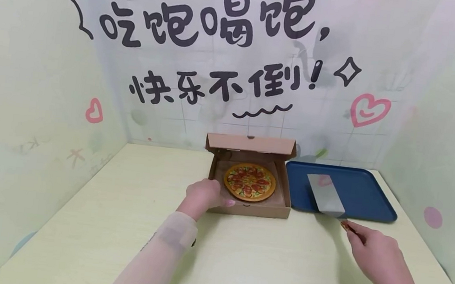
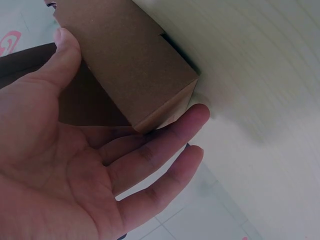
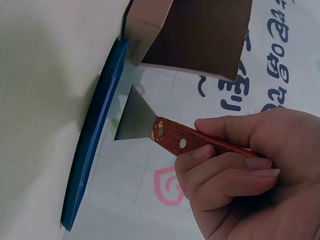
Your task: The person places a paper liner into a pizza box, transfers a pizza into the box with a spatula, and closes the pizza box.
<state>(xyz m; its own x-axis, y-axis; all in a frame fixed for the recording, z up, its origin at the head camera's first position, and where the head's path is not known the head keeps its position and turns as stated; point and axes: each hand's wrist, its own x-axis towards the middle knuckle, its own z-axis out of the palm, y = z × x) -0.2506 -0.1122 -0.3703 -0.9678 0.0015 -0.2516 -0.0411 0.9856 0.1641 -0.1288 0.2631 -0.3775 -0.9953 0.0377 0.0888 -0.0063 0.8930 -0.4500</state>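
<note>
A round pizza (image 1: 250,182) with red and green topping lies inside an open cardboard pizza box (image 1: 266,211), whose lid stands raised at the back. My left hand (image 1: 205,193) holds the box's front left corner. In the left wrist view its thumb lies at the front wall's top edge and its fingers reach along the side. My right hand (image 3: 240,175) grips the reddish wooden handle of a spatula (image 3: 182,142). The wide metal blade overlaps the blue tray (image 1: 375,210) in the head view; the right wrist view shows it apart from the tray, with nothing on it.
The tray sits right beside the box on a pale wooden table (image 1: 264,263). Behind them hangs a light printed backdrop (image 1: 161,130) with dark lettering and hearts, and similar walls close off both sides.
</note>
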